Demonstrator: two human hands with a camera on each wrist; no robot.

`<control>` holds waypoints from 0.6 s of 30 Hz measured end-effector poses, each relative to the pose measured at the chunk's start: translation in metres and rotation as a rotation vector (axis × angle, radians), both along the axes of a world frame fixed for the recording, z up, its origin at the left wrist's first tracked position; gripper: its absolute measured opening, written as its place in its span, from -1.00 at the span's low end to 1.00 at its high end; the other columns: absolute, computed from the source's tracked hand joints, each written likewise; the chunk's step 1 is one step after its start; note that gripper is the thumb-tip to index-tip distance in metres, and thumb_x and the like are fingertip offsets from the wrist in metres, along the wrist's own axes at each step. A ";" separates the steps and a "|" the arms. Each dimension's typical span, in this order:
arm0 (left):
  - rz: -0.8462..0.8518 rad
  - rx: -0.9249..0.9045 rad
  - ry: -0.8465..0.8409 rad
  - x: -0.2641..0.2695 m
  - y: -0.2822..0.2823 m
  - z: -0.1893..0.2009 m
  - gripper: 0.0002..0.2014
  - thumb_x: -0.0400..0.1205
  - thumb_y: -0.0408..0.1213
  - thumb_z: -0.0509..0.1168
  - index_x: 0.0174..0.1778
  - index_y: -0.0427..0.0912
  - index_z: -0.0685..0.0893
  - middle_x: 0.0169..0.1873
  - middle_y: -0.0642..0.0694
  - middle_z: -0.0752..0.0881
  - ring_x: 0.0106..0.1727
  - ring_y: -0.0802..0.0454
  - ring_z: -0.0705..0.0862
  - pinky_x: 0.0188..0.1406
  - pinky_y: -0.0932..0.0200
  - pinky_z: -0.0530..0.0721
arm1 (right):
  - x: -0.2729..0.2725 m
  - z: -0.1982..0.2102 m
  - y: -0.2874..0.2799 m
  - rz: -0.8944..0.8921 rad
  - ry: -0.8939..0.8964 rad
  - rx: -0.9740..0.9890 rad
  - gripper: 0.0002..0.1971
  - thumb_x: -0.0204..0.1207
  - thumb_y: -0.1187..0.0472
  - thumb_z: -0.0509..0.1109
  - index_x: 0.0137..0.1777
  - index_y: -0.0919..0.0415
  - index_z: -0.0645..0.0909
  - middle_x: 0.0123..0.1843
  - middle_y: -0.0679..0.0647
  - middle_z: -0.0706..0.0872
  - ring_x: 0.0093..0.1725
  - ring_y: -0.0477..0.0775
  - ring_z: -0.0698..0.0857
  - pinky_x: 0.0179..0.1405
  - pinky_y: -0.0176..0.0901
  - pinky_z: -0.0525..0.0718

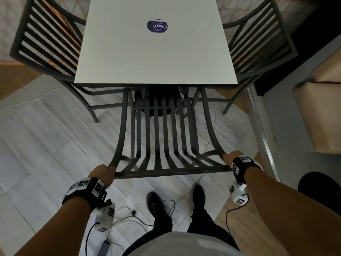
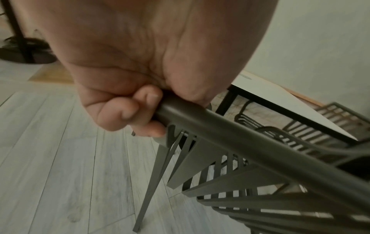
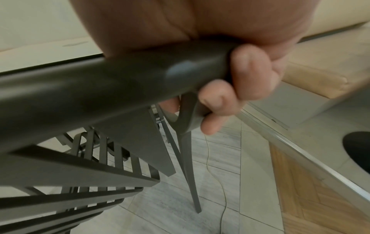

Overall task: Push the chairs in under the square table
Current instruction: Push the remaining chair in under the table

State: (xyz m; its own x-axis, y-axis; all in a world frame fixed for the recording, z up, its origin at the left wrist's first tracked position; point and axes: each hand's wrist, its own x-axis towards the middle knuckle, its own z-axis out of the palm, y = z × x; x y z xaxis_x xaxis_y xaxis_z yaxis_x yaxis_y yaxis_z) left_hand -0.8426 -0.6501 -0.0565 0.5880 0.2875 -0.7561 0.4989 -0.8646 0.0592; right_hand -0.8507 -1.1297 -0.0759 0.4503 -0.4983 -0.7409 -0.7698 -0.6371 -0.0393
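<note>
Two bare forearms reach forward from the bottom of the head view, each with a black wrist strap carrying white tracking markers. Left grip [image 1: 103, 172]: the hand is curled round the left end of the top rail of the near chair [image 1: 162, 137], a dark metal chair with a slatted back. In the left wrist view the fingers [image 2: 120, 114] wrap under the rail at its corner, with the thumb side pressed on top. Right grip [image 1: 229, 157]: this hand is curled round the right end of the same rail; in the right wrist view its fingers [image 3: 248, 74] fold round the rail's end where the back leg runs down to the floor.

So the chair sits directly between the two grips, its rail spanning from one hand to the other, its back slats sweeping away towards the square worktop [image 1: 155, 52]. The chair's seat reaches to the white worktop's near edge, and its front part is hidden beneath it.

One matching slatted chair [image 1: 48, 43] stands at the worktop's left side and another [image 1: 258, 43] at its right, both drawn close against it. A round purple sticker [image 1: 157, 26] lies on the worktop. Below, the person's dark shoes stand on pale plank flooring, with thin cables trailing across it.
</note>
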 end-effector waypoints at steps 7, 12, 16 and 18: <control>0.094 -0.065 -0.048 -0.007 -0.006 0.011 -0.49 0.76 0.07 0.05 -0.15 -0.35 0.60 -0.18 -0.31 0.72 -0.26 -0.20 0.64 -0.21 0.03 0.63 | -0.008 0.016 0.000 0.033 -0.066 0.007 -0.69 0.68 0.01 0.22 -0.16 0.25 0.53 -0.06 0.22 0.59 -0.09 0.19 0.54 -0.06 -0.10 0.46; 0.281 -0.166 -0.184 -0.029 -0.001 0.015 -0.41 0.65 0.29 0.09 -0.08 -0.22 0.67 -0.20 -0.27 0.81 -0.18 -0.29 0.81 -0.02 -0.24 0.84 | -0.029 0.025 -0.001 0.174 -0.085 0.026 -0.60 0.73 -0.11 0.12 -0.03 0.25 0.53 -0.07 0.22 0.62 -0.14 0.20 0.66 -0.24 -0.12 0.52; 0.456 -0.278 -0.337 -0.072 -0.008 0.026 -0.59 0.70 0.18 0.20 0.10 -0.15 0.56 -0.18 -0.21 0.81 -0.30 -0.17 0.76 -0.30 0.00 0.71 | -0.055 0.033 -0.005 0.238 -0.186 0.003 -0.44 0.70 -0.27 0.04 0.07 0.24 0.59 -0.03 0.22 0.72 -0.14 0.20 0.67 -0.22 -0.03 0.55; 0.503 -0.320 -0.322 -0.097 -0.008 0.026 -0.62 0.70 0.13 0.26 0.18 -0.13 0.53 -0.15 -0.21 0.81 -0.33 -0.13 0.74 -0.35 0.07 0.65 | -0.065 0.039 -0.007 0.311 -0.232 -0.015 -0.42 0.69 -0.30 -0.02 0.05 0.19 0.59 -0.05 0.19 0.69 -0.15 0.17 0.67 -0.14 0.02 0.65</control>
State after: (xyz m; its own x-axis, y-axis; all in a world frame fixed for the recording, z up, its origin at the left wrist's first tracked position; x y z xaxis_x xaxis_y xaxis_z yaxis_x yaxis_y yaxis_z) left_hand -0.9401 -0.6580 -0.0303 0.6509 0.3766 -0.6591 0.7509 -0.4467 0.4864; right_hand -0.9159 -1.1368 -0.0371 0.7365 -0.3217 -0.5951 -0.5117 -0.8403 -0.1790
